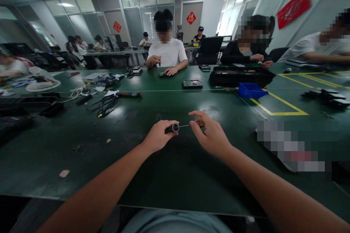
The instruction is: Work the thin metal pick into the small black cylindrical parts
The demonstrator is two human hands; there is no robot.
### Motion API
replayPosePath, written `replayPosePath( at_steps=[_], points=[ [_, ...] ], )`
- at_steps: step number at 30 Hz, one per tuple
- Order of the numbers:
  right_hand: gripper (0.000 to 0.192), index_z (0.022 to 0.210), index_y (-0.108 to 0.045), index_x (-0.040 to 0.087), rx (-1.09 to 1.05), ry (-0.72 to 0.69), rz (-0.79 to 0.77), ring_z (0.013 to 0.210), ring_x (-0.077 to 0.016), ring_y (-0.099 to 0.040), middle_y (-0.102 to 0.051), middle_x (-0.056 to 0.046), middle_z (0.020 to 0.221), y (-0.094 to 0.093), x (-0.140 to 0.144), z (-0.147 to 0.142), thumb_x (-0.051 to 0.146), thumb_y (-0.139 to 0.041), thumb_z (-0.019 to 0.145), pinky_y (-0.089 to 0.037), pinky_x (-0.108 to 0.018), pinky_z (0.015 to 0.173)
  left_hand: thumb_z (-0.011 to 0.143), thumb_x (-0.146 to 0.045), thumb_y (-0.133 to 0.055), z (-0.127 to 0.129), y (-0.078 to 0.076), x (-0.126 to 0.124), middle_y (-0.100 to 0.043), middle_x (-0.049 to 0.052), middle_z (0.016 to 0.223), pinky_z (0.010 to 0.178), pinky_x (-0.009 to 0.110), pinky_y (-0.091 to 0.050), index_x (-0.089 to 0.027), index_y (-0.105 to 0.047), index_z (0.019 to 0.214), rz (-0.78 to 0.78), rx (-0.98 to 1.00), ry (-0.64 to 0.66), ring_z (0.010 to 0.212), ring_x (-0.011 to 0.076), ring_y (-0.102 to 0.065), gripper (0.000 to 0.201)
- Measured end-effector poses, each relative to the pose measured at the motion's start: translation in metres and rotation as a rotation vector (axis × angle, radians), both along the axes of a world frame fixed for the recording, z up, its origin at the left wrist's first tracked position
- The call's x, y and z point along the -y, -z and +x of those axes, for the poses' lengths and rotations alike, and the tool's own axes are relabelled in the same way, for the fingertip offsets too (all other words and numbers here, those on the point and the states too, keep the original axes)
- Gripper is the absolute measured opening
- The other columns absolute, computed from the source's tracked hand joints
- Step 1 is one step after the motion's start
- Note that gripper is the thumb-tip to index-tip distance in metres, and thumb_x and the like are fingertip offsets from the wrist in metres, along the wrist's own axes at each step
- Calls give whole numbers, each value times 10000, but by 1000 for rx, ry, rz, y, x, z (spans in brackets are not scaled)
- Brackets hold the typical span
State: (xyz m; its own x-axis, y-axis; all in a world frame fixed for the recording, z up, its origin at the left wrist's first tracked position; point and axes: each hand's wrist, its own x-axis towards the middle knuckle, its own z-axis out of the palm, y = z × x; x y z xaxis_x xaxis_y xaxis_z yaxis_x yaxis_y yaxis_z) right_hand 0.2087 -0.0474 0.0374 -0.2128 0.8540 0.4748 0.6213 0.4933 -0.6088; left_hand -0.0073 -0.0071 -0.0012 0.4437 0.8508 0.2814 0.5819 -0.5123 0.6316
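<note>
Over the green worktop (175,178), the left hand (158,135) curls round a dark cylinder (175,127), probably light, stiff and smooth, best held by its sides, while the right hand (210,131) pinches a thin-shafted tool (184,126), too small to identify surely, likely rigid, best gripped behind its shaft.

The worktop (164,180) is deep green with pale, glossy reflections. Yellow stripes (290,114) form angular outlines toward its right edge. On the near-edge side, the cylinder (175,127) shows a silver-grey ring around a dark middle, and the thin tool (184,126) beside it has a silvery shaft with a touch of red. The bin (252,91), right of centre, is bright blue; the long case (240,77) by the far edge is black. Toward the left edge, the coiled cable (106,105) is black. Beyond the far edge, the middle person's shirt (177,49) is plain white.
</note>
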Motion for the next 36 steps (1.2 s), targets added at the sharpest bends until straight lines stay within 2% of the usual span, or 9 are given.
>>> replayPosePath(
  at_steps=[4, 8, 12, 17, 21, 23, 27, 30, 36],
  points=[
    [244, 1166, -570, 206, 2, -24, 12, 691, -180, -636, -679, -29, 784, 0, 0, 1, 284, -483, 952, -456, -305, 623, 846, -247, -721, 0, 2, 0, -695, 23, 1123, 938, 385, -456, -284, -655, 1226, 4, 0, -3, 1041, 231, -607, 388],
    [255, 1059, -628, 216, 33, -6, -5, 575, -153, -580, -641, -3, 698, 0, 1, 1, 363, -430, 997, -409, -293, 556, 845, -240, -718, 0, 3, -2, -697, 31, 1112, 945, 388, -460, -272, -655, 1228, 2, 1, -7, 1038, 231, -609, 389],
    [259, 1156, -603, 202, 45, -9, -11, 564, -155, -563, -633, -1, 688, -1, 2, 1, 310, -448, 979, -414, -300, 563, 844, -230, -719, -1, 2, -2, -690, 33, 1138, 961, 391, -455, -270, -650, 1235, 2, 15, -6, 1058, 230, -605, 399],
    [255, 1170, -586, 205, 23, -54, -1, 725, -189, -635, -688, -42, 824, -2, 3, 1, 264, -489, 942, -462, -317, 646, 843, -231, -722, 0, 2, -1, -693, 26, 1130, 955, 390, -455, -275, -648, 1235, 1, 10, -10, 1054, 226, -606, 402],
    [264, 1084, -624, 208, 37, -28, -11, 613, -163, -594, -652, -14, 731, -1, 3, 1, 353, -422, 996, -425, -301, 582, 845, -237, -715, 0, 1, -1, -692, 35, 1148, 971, 394, -460, -269, -649, 1237, 1, 10, -12, 1061, 231, -608, 399],
    [269, 1099, -620, 206, 45, -14, -11, 566, -154, -566, -634, -3, 697, -1, 3, 1, 351, -417, 997, -406, -295, 555, 847, -240, -710, 0, 0, -1, -692, 40, 1148, 973, 399, -463, -266, -650, 1238, -2, 5, -11, 1058, 234, -609, 396],
    [276, 1206, -553, 199, 23, -30, -2, 621, -169, -593, -647, -15, 741, 0, 3, 0, 280, -473, 954, -436, -303, 593, 846, -236, -712, 1, -1, -1, -693, 36, 1151, 969, 399, -460, -271, -651, 1237, -2, 0, -16, 1070, 236, -606, 397],
    [269, 1192, -551, 201, 4, -38, -7, 686, -183, -622, -664, -31, 790, -1, 4, -1, 263, -485, 938, -450, -310, 626, 842, -229, -718, 0, -1, -1, -695, 30, 1139, 954, 382, -461, -273, -654, 1228, 4, 11, -16, 1062, 231, -608, 395],
    [254, 1137, -570, 193, -16, 17, -70, 551, -159, -555, -661, -12, 719, -3, 5, -1, 326, -411, 990, -397, -303, 552, 847, -245, -717, -1, 0, -1, -695, 21, 1129, 934, 374, -463, -275, -659, 1218, 13, 8, -5, 1034, 223, -612, 376]
  ],
)
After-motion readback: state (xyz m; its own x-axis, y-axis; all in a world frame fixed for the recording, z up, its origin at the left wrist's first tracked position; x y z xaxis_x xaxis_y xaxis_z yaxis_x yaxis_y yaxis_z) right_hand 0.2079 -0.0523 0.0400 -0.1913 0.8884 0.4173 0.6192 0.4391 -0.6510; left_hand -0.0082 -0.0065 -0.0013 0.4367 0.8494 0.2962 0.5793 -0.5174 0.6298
